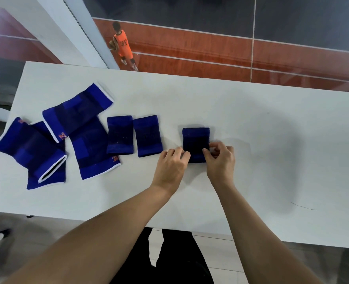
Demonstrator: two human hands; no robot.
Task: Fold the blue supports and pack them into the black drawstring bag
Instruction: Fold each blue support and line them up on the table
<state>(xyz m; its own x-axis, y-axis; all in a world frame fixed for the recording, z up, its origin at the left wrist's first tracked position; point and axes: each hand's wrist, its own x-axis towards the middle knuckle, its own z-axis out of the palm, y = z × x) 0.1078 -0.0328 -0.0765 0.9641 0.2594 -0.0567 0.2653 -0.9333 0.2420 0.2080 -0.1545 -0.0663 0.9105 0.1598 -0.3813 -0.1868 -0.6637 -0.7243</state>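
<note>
A small dark-blue support [195, 140] lies flat near the middle of the white table [251, 124]. My left hand [172, 166] pinches its lower left edge and my right hand [220, 160] pinches its lower right edge. Two more small blue supports [119, 134] [148, 135] lie side by side to its left. Further left, several larger blue supports with white trim [77, 113] [31, 152] [93, 152] lie overlapping in a loose pile. No black drawstring bag is in view.
The table's near edge [190, 226] runs just in front of my body. Beyond its far edge is a glass pane, through which a person in an orange jersey [123, 46] walks on a red court floor below. A white pillar [73, 33] stands at back left.
</note>
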